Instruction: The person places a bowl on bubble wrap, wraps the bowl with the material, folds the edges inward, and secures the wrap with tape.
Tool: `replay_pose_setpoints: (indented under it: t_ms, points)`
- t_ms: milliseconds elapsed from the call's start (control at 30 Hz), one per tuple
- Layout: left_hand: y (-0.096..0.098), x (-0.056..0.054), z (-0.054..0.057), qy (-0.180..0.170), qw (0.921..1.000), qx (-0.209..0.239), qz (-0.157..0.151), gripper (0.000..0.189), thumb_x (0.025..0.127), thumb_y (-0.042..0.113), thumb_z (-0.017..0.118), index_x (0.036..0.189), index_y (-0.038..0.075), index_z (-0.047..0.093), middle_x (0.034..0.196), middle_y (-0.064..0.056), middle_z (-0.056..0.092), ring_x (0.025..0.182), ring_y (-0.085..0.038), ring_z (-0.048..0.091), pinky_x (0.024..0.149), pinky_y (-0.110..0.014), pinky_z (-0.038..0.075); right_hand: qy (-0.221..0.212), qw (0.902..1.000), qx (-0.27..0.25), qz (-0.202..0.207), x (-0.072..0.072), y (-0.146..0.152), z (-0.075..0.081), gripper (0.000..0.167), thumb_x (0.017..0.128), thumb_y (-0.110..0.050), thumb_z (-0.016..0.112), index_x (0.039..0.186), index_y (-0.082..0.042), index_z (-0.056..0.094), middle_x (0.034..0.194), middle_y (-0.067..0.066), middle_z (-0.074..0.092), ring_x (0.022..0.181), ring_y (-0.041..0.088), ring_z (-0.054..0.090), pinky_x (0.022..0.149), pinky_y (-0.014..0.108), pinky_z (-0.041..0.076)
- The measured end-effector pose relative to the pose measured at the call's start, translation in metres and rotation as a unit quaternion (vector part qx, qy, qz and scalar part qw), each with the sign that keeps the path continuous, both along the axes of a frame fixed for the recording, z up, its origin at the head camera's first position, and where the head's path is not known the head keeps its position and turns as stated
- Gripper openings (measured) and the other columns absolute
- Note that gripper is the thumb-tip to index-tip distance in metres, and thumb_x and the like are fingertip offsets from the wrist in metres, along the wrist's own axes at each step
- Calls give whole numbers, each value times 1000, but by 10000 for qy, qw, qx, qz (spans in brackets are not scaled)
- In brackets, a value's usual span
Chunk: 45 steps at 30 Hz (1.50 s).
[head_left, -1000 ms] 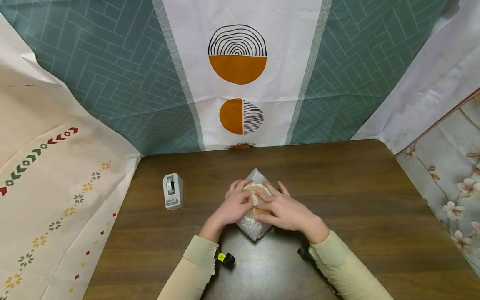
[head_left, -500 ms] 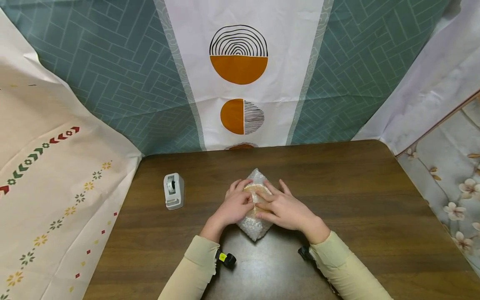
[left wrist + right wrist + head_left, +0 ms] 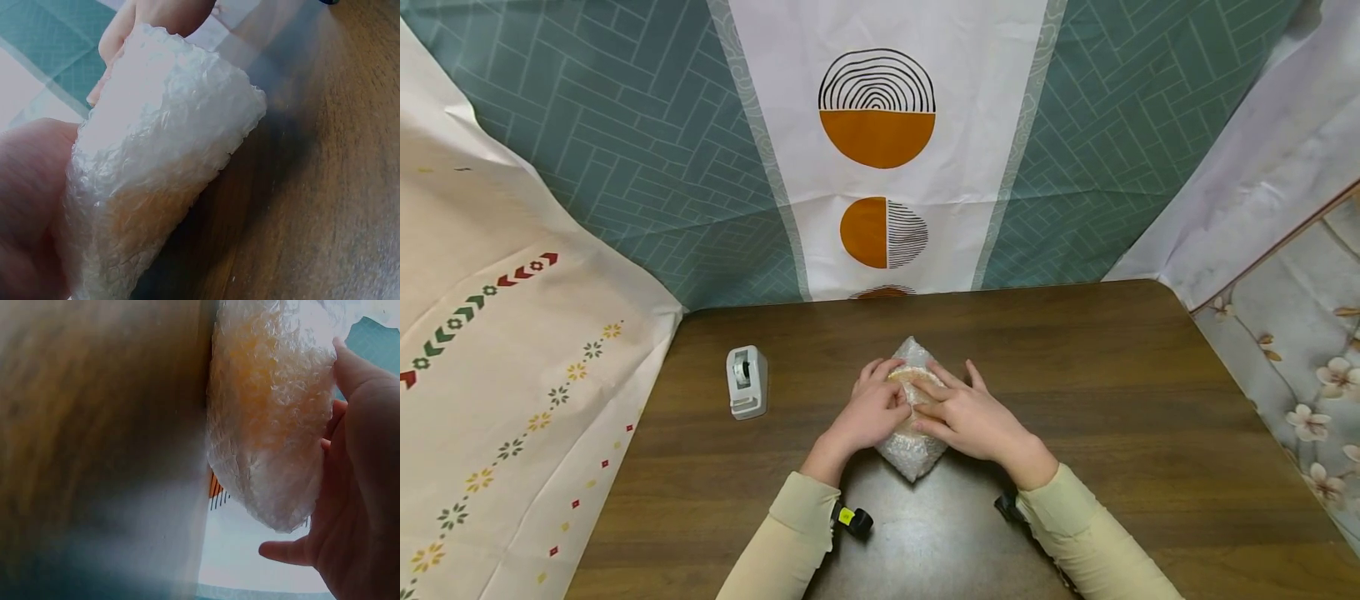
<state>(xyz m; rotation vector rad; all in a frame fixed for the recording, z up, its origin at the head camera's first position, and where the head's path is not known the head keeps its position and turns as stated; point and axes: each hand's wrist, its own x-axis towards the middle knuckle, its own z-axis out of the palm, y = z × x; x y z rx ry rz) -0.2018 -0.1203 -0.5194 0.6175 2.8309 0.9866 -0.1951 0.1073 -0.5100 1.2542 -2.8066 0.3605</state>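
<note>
A bubble-wrapped package (image 3: 912,454) lies cornerwise on the table between both hands, with something round and yellowish-tan showing through the clear wrap. My left hand (image 3: 871,414) holds its left side, fingers bent over the top and thumb near the middle. From the right, my right hand (image 3: 973,418) presses on the wrap with spread, fairly straight fingers; its little finger sticks out past the package. In the left wrist view the package (image 3: 162,119) stands up from the wood at a slant. In the right wrist view, the right hand (image 3: 356,469) lies along the wrap's upper side.
A white tape dispenser (image 3: 747,383) with a roll in it stands on the left of the brown wooden table (image 3: 1112,375). Patterned cloths hang behind the table and at both sides. A black wrist camera (image 3: 854,521) sits below the left cuff.
Both hands stay on the package with only slight finger shifts. The right little finger has lifted and spread a little farther outward. The tape dispenser has not moved.
</note>
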Motion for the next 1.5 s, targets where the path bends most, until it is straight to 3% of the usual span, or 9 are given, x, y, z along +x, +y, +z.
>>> replay_pose_setpoints:
  t_ms: [133, 267, 467, 600, 800, 1033, 1367, 1500]
  points:
    - [2, 2, 2, 210, 9996, -161, 117, 21, 89, 15, 66, 69, 19, 61, 159, -17, 51, 155, -49, 26, 122, -67, 25, -77, 9998, 118, -132, 2, -2, 0, 46, 110, -53, 54, 139, -24, 74, 167, 0, 44, 159, 34, 30, 113, 84, 22]
    - [6, 5, 7, 754, 9945, -675, 278, 22, 89, 16, 70, 68, 19, 61, 153, -19, 55, 155, -46, 29, 121, -64, 31, -117, 9994, 219, -250, 4, -4, 1, 46, 110, -54, 53, 138, -25, 76, 167, -1, 43, 160, 33, 29, 112, 85, 22]
    - [9, 10, 10, 1839, 9721, -1396, 424, 24, 86, 16, 72, 65, 15, 61, 140, -19, 61, 147, -44, 41, 118, -59, 37, -126, 9990, 204, -367, 6, -6, 1, 49, 110, -57, 51, 136, -24, 77, 167, -1, 44, 159, 33, 29, 113, 84, 22]
    - [11, 12, 12, 2260, 9576, -1724, 478, 20, 85, 16, 72, 68, 9, 65, 135, -18, 62, 139, -40, 46, 113, -55, 41, -89, 9991, 158, -392, 7, -7, 1, 50, 110, -58, 51, 135, -24, 77, 166, 1, 46, 159, 34, 31, 112, 84, 23]
    - [12, 14, 14, 2352, 9504, -1976, 480, 22, 87, 19, 74, 68, 13, 64, 132, -13, 62, 131, -33, 49, 106, -51, 45, -98, 9989, 149, -423, 8, -7, 1, 50, 110, -58, 50, 136, -24, 77, 166, 2, 45, 158, 34, 31, 112, 85, 23]
    - [12, 15, 19, 2686, 9435, -1936, 138, 21, 87, 19, 79, 67, 19, 71, 126, -4, 67, 123, -27, 55, 93, -45, 46, -155, 9988, 170, -440, 8, -8, 1, 49, 110, -58, 50, 137, -26, 76, 166, 1, 45, 159, 35, 30, 112, 85, 22]
    - [9, 13, 28, 2630, 9465, -1827, -408, 13, 86, 14, 77, 75, 21, 73, 87, 9, 70, 92, -19, 56, 76, -36, 40, -136, 9991, 44, -410, 8, -9, 2, 46, 110, -55, 52, 134, -26, 78, 166, 0, 45, 157, 36, 33, 111, 85, 23]
    - [8, 12, 29, 2515, 9482, -1877, -495, 11, 84, 12, 76, 78, 20, 74, 82, 9, 67, 87, -18, 55, 74, -34, 40, -106, 9992, 28, -392, 8, -9, 2, 45, 110, -54, 52, 134, -26, 78, 166, 0, 46, 157, 37, 33, 111, 86, 23]
